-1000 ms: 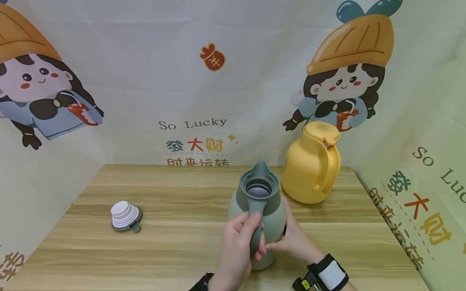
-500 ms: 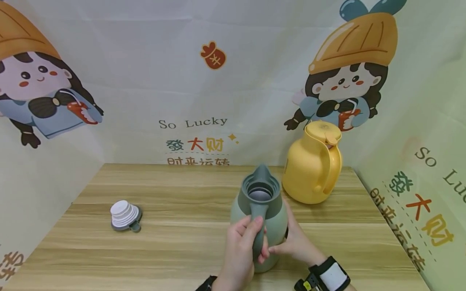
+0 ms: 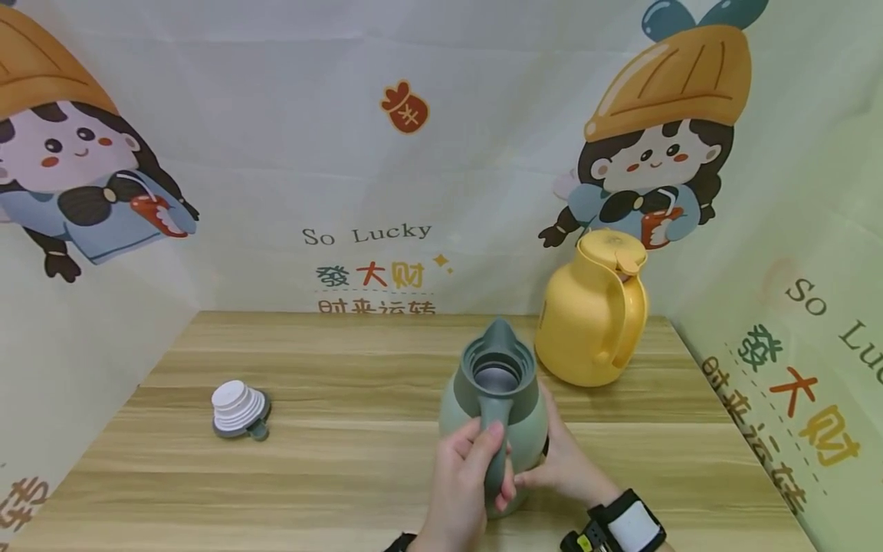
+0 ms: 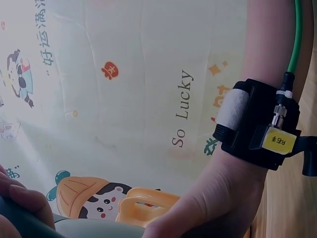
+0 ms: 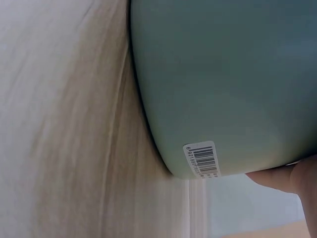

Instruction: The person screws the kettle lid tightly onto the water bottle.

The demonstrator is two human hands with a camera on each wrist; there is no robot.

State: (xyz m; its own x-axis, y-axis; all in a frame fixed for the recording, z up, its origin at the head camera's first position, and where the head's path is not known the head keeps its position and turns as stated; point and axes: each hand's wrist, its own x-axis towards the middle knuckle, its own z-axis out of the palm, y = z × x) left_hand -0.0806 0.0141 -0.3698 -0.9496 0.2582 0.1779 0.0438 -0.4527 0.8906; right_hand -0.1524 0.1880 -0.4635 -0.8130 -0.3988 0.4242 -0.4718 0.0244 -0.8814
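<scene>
A pale green thermos jug (image 3: 529, 422) with a darker green neck and spout stands upright, its mouth uncovered. My left hand (image 3: 458, 479) grips its handle (image 3: 494, 412), thumb along the top. Around the right side of the body curls my right hand (image 3: 571, 460), thumb low at the front and fingers hidden behind. In the right wrist view, the jug's lower body (image 5: 223, 89) bears a barcode label (image 5: 202, 159), with its base at the wooden surface. The jug's white stopper-like lid (image 3: 237, 408) lies upside down, far to the left.
A yellow jug (image 3: 582, 330) with its lid on stands behind and to the right of the green one. The wooden table (image 3: 331, 475) ends at a printed cloth backdrop (image 3: 483, 153), which also hangs along both sides.
The green jug has shifted slightly right and toward me, with its mouth tipping a little more into view. Both hands moved along with it. The lid and yellow jug stay put.
</scene>
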